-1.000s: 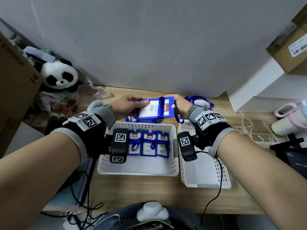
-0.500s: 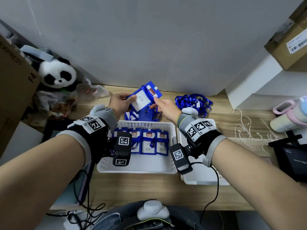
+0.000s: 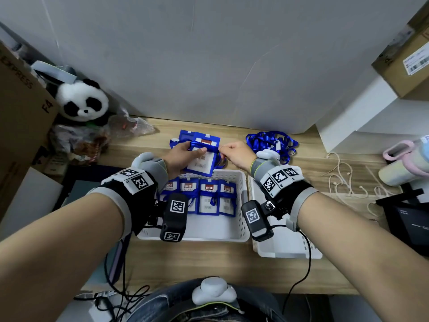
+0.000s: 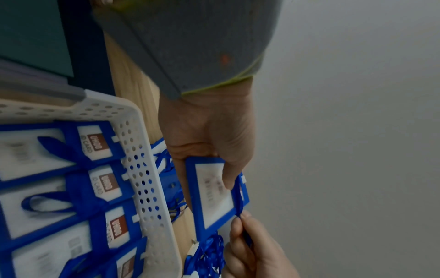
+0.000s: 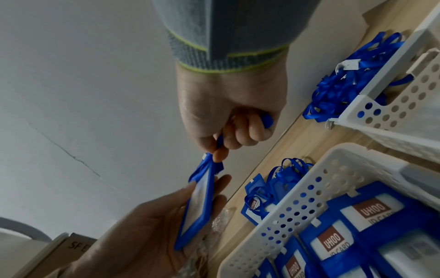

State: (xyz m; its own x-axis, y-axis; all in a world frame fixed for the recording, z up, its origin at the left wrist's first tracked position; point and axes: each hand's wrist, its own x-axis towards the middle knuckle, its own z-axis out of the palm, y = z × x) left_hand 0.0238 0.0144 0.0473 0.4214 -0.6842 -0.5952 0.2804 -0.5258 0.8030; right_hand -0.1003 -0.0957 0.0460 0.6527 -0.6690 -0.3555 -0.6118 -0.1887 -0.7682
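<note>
Badge holder [image 3: 201, 161] sits gripped in your left hand [image 3: 177, 158] over the back rim of the basket [image 3: 242, 196], right hand [image 3: 236, 153] pinching its strap [image 3: 212, 148] mid-wrap; next, prob. tuck the end & lay it in w/ the row of badges [image 3: 209, 198].

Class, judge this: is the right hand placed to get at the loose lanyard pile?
Probably not yet: the right hand pinches the strap of the held badge; the lanyard pile lies close, nothing between.

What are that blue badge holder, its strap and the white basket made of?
Badge holder: blue plastic frame, matte, straight rigid edges. Strap: flat ribbon, likely polyester, glossy and limp. Basket: white moulded plastic, rows of punched holes.
</note>
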